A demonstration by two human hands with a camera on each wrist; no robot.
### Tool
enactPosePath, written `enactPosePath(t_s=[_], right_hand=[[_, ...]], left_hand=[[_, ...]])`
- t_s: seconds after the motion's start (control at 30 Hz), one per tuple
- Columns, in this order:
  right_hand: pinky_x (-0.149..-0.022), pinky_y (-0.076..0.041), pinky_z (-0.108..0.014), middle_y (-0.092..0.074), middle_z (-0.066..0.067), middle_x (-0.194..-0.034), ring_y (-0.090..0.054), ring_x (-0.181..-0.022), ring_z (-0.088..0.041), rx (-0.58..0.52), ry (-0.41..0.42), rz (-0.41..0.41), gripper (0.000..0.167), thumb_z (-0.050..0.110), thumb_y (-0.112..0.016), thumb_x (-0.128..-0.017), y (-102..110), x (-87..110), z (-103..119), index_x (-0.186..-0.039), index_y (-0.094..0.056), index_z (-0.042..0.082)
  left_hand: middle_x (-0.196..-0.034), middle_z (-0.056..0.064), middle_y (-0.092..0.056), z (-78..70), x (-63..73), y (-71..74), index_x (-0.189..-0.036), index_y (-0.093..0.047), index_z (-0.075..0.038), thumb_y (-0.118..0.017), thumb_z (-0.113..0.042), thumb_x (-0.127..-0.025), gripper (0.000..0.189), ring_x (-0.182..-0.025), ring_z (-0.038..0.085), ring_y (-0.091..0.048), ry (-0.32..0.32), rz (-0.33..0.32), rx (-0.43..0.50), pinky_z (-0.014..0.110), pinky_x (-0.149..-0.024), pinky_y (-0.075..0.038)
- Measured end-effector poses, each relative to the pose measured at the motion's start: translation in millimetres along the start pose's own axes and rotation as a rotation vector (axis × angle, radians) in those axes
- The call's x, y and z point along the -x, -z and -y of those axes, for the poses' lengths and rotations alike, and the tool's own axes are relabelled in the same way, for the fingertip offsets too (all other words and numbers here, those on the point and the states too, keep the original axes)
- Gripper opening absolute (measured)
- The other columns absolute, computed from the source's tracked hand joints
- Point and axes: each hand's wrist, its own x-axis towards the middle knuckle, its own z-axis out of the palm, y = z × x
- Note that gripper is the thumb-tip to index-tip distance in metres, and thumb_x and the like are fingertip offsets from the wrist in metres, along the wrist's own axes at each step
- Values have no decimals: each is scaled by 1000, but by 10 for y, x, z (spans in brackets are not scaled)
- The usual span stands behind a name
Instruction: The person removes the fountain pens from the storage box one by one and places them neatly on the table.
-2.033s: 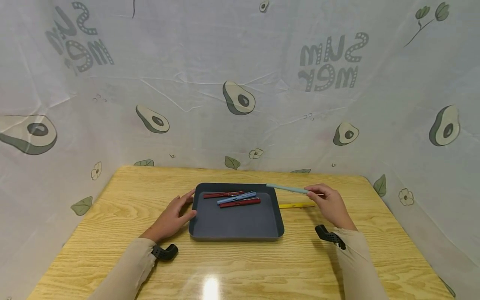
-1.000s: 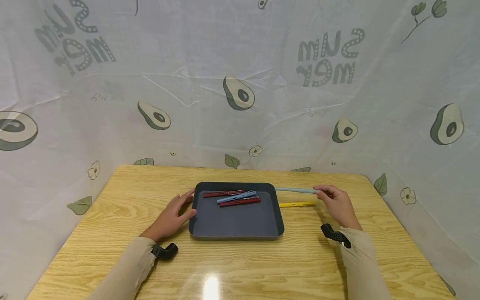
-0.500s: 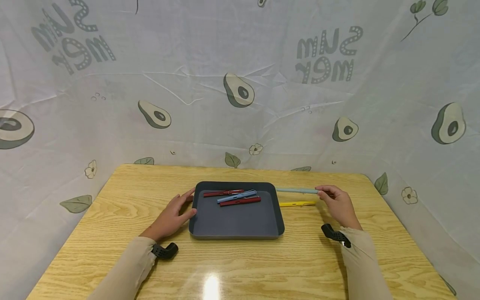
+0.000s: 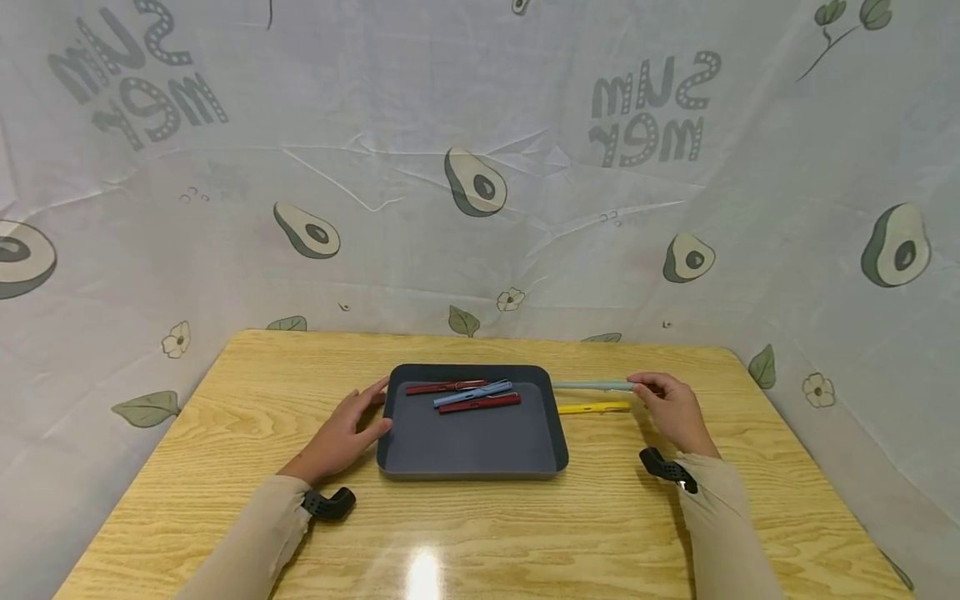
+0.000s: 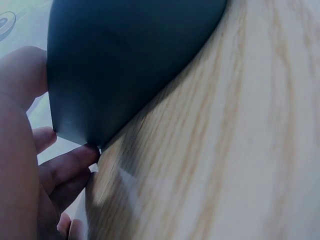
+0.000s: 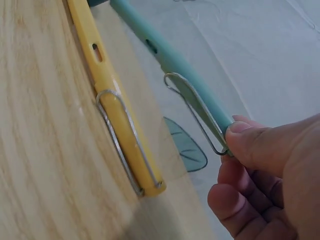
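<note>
My right hand pinches a mint-green pen by its clip end, thumb on top. The pen points left, its far end near the right wall of a dark grey tray. A yellow pen with a wire clip lies on the table just nearer me, roughly parallel to it. On the tray's left side rests my left hand, fingers spread; its fingertips meet the tray's outer wall. Inside the tray, a blue pen lies between two dark red pens, in its far half.
Under everything is a wood-grain table with a bright glare spot near the front. A pale curtain printed with avocados and leaves hangs behind the table and along both sides.
My right hand has carried the mint-green pen rightward from over the tray's far right corner, then lowered it slightly beside the yellow pen. The left hand and tray stay put.
</note>
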Motion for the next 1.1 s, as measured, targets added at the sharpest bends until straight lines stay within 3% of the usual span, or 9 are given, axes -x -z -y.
enactPosePath(t_s=[0.4,0.6,0.8,1.1], right_hand=[[-70,-50,-31,-69,-18,-114,-60,-91,-25,135,59,86,26,17,-57,-109,47,-170,-134,-123,-73,2],[-79,-52,-37,-69,-19,-122,-62,-102,-29,112,31,215,27,17,-56,-109,91,-264,-123,-124,-72,3],[-78,-56,-32,-70,-19,-116,-66,-96,-24,96,-7,325,25,13,-58,-107,47,-348,-137,-122,-72,-2],[-73,-52,-32,-70,-14,-104,-60,-87,-21,141,7,368,19,7,-59,-105,29,-430,-177,-114,-74,-2]], left_hand=[[-150,16,-54,-15,21,22,-165,-28,-15,-63,-33,-105,72,-148,41,-38,-3,-2,19,64,-126,-10],[-150,15,-54,-3,12,13,-166,-27,-18,-63,-33,-105,72,-149,41,-36,-1,-5,21,63,-126,-10],[-151,15,-54,-9,23,12,-166,-27,-18,-63,-35,-105,72,-149,41,-37,-3,-8,15,63,-127,-11],[-150,15,-55,-10,25,12,-165,-29,-16,-64,-31,-105,72,-148,41,-39,-2,-16,5,63,-127,-11]])
